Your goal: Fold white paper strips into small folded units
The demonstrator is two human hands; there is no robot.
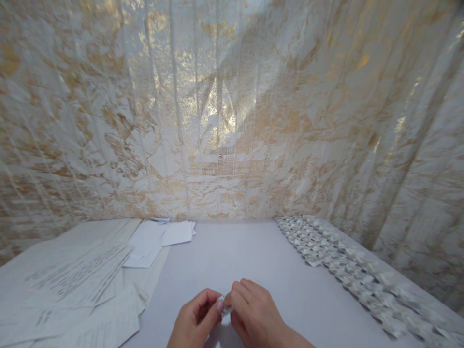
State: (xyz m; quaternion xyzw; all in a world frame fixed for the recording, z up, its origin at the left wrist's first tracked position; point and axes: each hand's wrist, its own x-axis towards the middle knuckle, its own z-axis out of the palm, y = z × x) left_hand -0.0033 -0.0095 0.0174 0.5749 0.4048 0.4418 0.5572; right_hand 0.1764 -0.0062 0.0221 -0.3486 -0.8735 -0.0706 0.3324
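Observation:
Near the front of the white table, my left hand (197, 316) and my right hand (253, 311) meet over a small folded piece of paper (225, 316). The thumb and forefinger of my left hand pinch its left side. My right hand's fingers close on the other side and cover most of it. Only a little white and grey printed paper shows between the fingertips. The exact shape of the fold is hidden.
Printed sheets and strips (83, 275) lie spread at the left, with blank white papers (145, 244) behind them. Rows of linked folded-paper pieces (348, 268) run along the table's right side. A white and gold curtain (224, 111) hangs behind the table (224, 251).

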